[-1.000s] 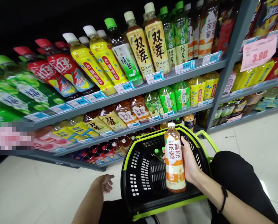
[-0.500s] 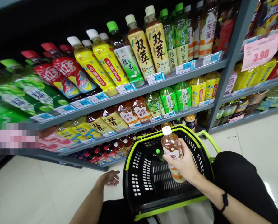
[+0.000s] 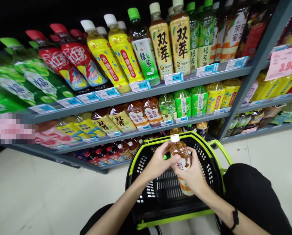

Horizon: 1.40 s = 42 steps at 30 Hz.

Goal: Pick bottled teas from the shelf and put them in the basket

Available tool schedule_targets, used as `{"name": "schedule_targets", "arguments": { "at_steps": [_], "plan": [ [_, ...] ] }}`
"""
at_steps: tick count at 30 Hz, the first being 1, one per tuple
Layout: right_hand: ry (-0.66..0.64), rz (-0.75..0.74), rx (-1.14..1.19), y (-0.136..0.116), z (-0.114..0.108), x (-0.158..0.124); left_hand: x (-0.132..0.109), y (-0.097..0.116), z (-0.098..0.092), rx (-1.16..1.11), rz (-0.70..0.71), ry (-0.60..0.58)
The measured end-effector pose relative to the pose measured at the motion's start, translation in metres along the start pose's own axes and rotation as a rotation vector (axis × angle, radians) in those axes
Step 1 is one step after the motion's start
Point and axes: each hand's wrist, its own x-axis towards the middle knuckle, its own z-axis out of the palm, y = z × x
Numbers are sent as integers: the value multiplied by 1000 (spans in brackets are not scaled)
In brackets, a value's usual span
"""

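A tea bottle (image 3: 182, 166) with a white cap, amber drink and a white-and-orange label stands nearly upright over the shopping basket (image 3: 146, 209). My right hand (image 3: 193, 169) is wrapped round its right side, with the thumb across the label. From the other side my left hand (image 3: 162, 161) grips its upper part, fingers curled behind it and thumb on the front. The basket is black with lime-green trim and sits between my knees. Behind my left hand a green bottle cap (image 3: 165, 157) shows inside the basket; the rest of that bottle is mostly hidden.
Shelves (image 3: 136, 94) of bottled drinks run across in front, with price tags along their edges. A grey upright post (image 3: 261, 52) divides them from another section on the right, where a pink price sign (image 3: 284, 62) hangs. Pale floor tiles (image 3: 50, 195) lie around the basket.
My left hand has come from beside the basket, where it was off the bottle, onto the tea bottle. My right hand keeps its hold. The view has shifted slightly.
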Motion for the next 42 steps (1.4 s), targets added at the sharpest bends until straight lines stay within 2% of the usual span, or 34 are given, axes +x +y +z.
{"name": "schedule_targets", "arguments": {
  "at_steps": [2, 4, 9, 13, 15, 17, 20, 24, 28, 32, 34, 37, 40, 42],
  "plan": [
    [-6, 10, 4, 1, 1, -2, -3, -2, 20, -123, -41, 66],
    [-37, 46, 72, 1, 0, -1, -4, -4, 24, -196, -71, 156],
    [-232, 240, 338, -4, -3, 2, -5, 5, 11, -301, -65, 358],
    [-394, 368, 347, -5, 1, -2, -7, 14, 2, -354, -4, 400],
    [-467, 383, 304, -3, 3, -5, -9, 17, -4, -350, 8, 402],
    [-483, 324, 242, -1, 5, -6, -10, 19, -8, -355, 19, 381],
    [-432, 182, 161, 6, 6, -5, -13, 23, -13, -357, 53, 282],
    [-373, 135, 132, 16, 6, -7, -15, 26, -14, -359, 78, 210],
    [-365, 118, 127, 20, 6, -8, -14, 26, -16, -368, 78, 205],
    [-359, 130, 110, 20, 4, -7, -12, 23, -17, -380, 38, 253],
    [-333, 155, 115, 20, 4, -9, -10, 23, -17, -458, 8, 249],
    [-311, 286, 166, 15, 5, -16, -8, 23, -18, -674, -73, 148],
    [-371, 453, 299, 4, 7, -21, -6, 21, -20, -830, -154, 87],
    [-446, 539, 407, -4, 6, -21, -5, 18, -22, -869, -207, 123]
  ]
}}
